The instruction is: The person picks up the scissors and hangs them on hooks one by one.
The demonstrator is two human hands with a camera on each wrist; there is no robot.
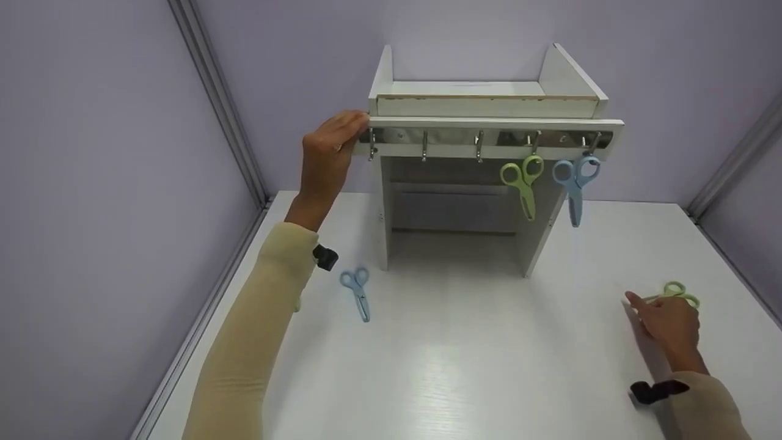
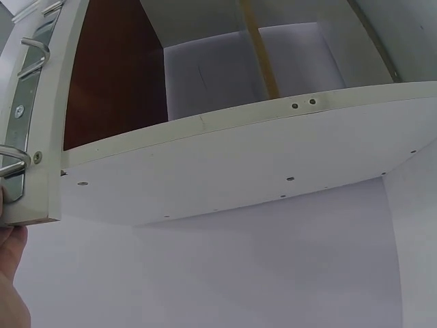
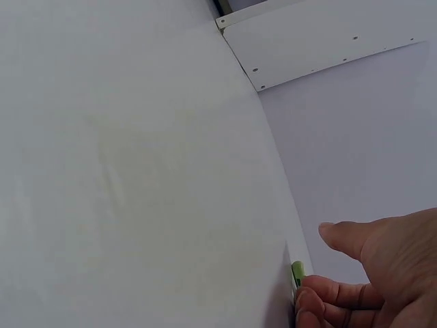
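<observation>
A white shelf unit [image 1: 489, 107] stands at the back of the table, with a metal hook rail [image 1: 482, 139] across its front. My left hand [image 1: 351, 131] grips the left end of that rail board [image 2: 31, 137]. Green scissors [image 1: 524, 183] and blue scissors [image 1: 574, 183] hang from the rail's right hooks. Three hooks to their left are bare. My right hand [image 1: 647, 308] lies on the table at the right, its fingers [image 3: 328, 295] curled on another pair of green scissors [image 1: 681, 293], whose green tip [image 3: 298, 273] peeks out under them.
A second pair of blue scissors [image 1: 357, 292] lies on the white table [image 1: 464, 366] beside my left forearm. Lilac walls close in the table on the left, back and right. The shelf's open underside faces me.
</observation>
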